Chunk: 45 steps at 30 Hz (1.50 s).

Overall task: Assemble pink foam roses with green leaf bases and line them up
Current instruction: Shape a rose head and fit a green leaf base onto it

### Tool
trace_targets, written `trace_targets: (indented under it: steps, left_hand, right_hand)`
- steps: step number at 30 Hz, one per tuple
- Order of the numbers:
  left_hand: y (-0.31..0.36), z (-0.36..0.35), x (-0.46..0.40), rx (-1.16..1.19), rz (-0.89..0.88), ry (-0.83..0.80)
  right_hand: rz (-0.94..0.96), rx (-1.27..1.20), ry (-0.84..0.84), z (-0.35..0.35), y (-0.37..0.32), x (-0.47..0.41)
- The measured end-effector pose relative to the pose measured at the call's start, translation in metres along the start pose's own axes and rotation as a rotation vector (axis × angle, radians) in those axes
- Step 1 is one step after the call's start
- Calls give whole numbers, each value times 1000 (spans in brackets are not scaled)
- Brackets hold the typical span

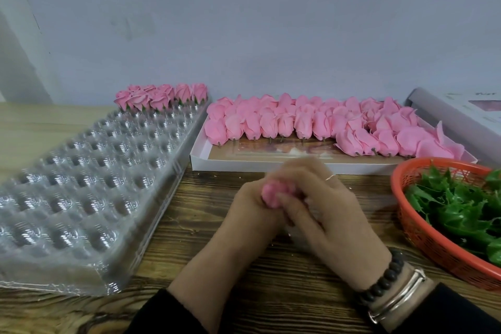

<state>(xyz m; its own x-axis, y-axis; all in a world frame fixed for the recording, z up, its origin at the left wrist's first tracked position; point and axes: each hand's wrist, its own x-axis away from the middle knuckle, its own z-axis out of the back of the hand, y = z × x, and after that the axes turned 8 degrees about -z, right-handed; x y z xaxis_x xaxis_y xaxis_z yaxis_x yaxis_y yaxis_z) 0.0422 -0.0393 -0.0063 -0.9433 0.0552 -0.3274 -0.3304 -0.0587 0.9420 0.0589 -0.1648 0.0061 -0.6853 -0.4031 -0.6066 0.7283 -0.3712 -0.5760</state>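
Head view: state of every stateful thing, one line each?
Left hand: curled round the held rose.
Right hand: fingers curled over the same rose.
Held rose: gripped between both hands, above the table.
Clear cavity tray: mostly unfilled; finished roses at its far end.
White box: open, holding bare rose heads.
Orange basket: holds green leaf bases.

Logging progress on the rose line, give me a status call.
Left hand and right hand both gripping one pink rose over the table. Finished roses fill the clear tray's far end. Nothing in the way.
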Motion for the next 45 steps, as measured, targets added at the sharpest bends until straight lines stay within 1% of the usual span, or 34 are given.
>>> trace_targets:
  steps: [2, 3, 4, 6, 7, 9, 12, 16, 18, 21, 22, 24, 26, 29, 31, 35, 37, 39, 41, 43, 45]
  left_hand:
    - [-2, 1, -2, 211, 76, 148]
    - [-3, 1, -4, 295, 91, 219]
    - [-1, 2, -5, 367, 104, 292]
    - [2, 2, -6, 490, 117, 353]
    - [2, 2, -6, 534, 133, 354]
    - [4, -2, -4, 622, 180, 305]
    - [6, -8, -3, 740, 237, 292]
    - [6, -12, -3, 798, 255, 274]
    - [7, -7, -3, 800, 271, 232]
    - [10, 0, -4, 784, 305, 140]
    - [10, 1, -4, 777, 305, 135]
    - [9, 1, -5, 796, 298, 175]
    - [7, 0, -6, 810, 303, 216]
    - [6, -2, -6, 768, 319, 247]
    - [5, -1, -5, 747, 310, 216]
    - [6, 3, -4, 647, 279, 116]
    - [7, 4, -4, 513, 206, 146]
    - [8, 6, -4, 346, 65, 179]
    - [6, 9, -6, 83, -77, 173]
    - [1, 12, -6, -161, -122, 168]
    - [-2, 11, -7, -238, -125, 126]
  right_hand:
    - [-55, -69, 172, 1, 1, 1]
    - [-106, -93, 225, 0, 3, 2]
    - [-165, -112, 231, -1, 4, 2]
    - [-265, -157, 137, -9, 4, 3]
    - [-289, -174, 91, -14, 4, 4]
    - [-304, -180, 54, -23, 1, 4]
    - [-362, -187, 67, -27, -1, 4]
    - [-380, -139, 72, -23, -4, 4]
    - [-428, -235, 48, -21, -6, 2]
    - [-543, -525, -74, -16, -6, -1]
    - [-563, -593, -106, -14, -6, -1]
    - [-574, -665, -125, -14, -6, -1]
    - [-585, -660, -113, -17, -5, 0]
    - [-563, -544, -82, -20, -7, 1]
    - [-552, -526, -85, -18, -7, 0]
    - [-621, -788, -227, -8, -6, 0]
    - [-576, -719, -227, -7, -6, -1]
    - [-525, -614, -112, -7, -4, -1]
    - [-457, -498, 3, -6, -2, -1]
    - [-339, -364, 40, -3, -1, -1]
    - [-224, -226, 14, 1, 1, 0]
